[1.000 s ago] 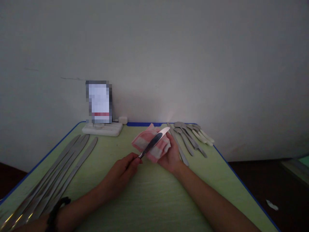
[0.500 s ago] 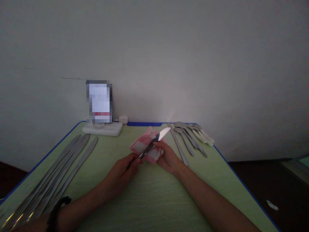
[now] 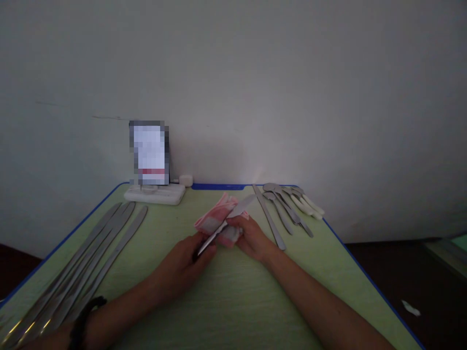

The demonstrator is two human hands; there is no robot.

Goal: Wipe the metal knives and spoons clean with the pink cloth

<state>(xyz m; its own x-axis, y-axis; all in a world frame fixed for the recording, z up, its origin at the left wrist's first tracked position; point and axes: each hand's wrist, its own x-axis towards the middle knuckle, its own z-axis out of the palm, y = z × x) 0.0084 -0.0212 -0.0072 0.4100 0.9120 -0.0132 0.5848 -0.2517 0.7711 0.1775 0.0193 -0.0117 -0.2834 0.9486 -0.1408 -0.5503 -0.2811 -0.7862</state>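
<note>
A silver table knife [image 3: 218,229] is held slantwise over the middle of the table, its blade pointing away to the upper right. My left hand [image 3: 191,257] is closed around the knife's handle. In my right hand [image 3: 253,238] is a folded pink-and-white cloth [image 3: 214,216], lying behind and under the knife. The right thumb presses near the base of the blade, against the cloth. The right fingers are mostly hidden under the cloth.
Several table knives [image 3: 120,243] lie side by side at left. A blurred screen [image 3: 150,150] stands on a white base [image 3: 155,194] at the back. At right lie another knife [image 3: 270,218], spoons [image 3: 279,214] and white-handled cutlery [image 3: 310,206]. The green table [image 3: 226,301] has a blue edge; a wall rises behind.
The knife has turned slightly in my hands, its blade now duller and its handle brighter. The cloth has bunched a little, and the right thumb has shifted slightly left down the knife.
</note>
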